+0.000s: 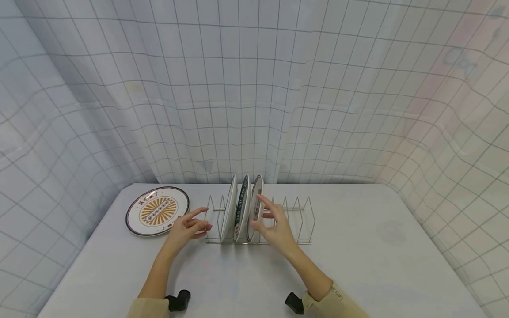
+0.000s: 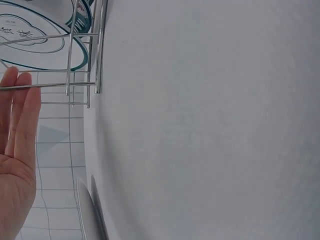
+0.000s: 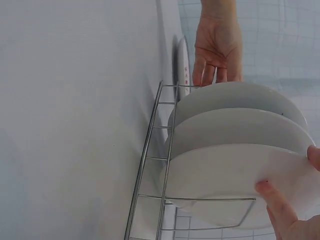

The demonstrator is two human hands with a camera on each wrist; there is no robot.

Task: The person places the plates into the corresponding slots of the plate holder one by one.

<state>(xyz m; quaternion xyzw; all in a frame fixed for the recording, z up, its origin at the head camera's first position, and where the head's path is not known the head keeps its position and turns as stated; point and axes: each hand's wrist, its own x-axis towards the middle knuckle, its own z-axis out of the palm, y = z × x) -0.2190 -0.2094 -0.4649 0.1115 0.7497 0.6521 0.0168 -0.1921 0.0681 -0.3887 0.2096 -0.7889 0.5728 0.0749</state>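
Note:
Three decorated plates stand on edge in a wire rack (image 1: 301, 242). My right hand (image 1: 278, 229) holds the rightmost plate (image 1: 256, 212), its fingers spread along that side. In the right wrist view, one fingertip lies on the white back of this plate (image 3: 220, 172) and another digit is at its rim. Beside it stand the green-banded middle plate (image 1: 241, 210) and the left plate (image 1: 228, 216). My left hand (image 1: 184, 229) is at the rack's left end. Its fingers look straight in the left wrist view, against the end wire (image 2: 50, 86).
Flat on the table to the left lies a white plate with an orange sunburst (image 1: 158, 211). The white table (image 1: 358, 247) extends to the right of the rack. Gridded curtains (image 1: 254, 88) surround the table at the back and sides.

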